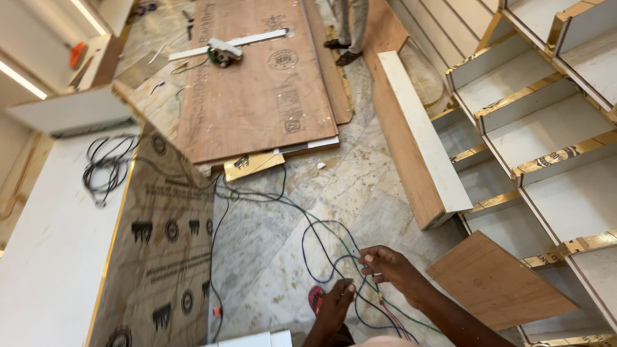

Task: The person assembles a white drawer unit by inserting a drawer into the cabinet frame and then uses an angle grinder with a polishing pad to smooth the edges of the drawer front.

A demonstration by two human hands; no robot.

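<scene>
**Two hands on a bundle of loose wires above a marble floor**

As the camera looks down from the head, the right hand [389, 265] pinches a blue wire [321, 247] between thumb and fingertips, its fingers [371, 259] clenched on the strand. The left hand [334, 305] sits just below it, fingers curled around the same bundle, where blue, green and red wires [392, 318] run together. The blue wire loops out over the marble floor [360, 173], and a green wire [302, 212] trails away toward a yellow rectangular tag [252, 165] lying under the edge of a stack of plywood sheets [257, 83]. These brown sheets carry round and oblong dark printed stamps near their right side. A white strip with a small power tool [222, 51] lies across the top sheet. At lower left, a brown protective sheet [160, 257] printed with rows of black marks covers a panel beside a white surface holding a black cable coil [106, 167]. White shelving with gold edge tape [546, 128] fills the right. Another person's feet [344, 51] stand at the top.
</scene>
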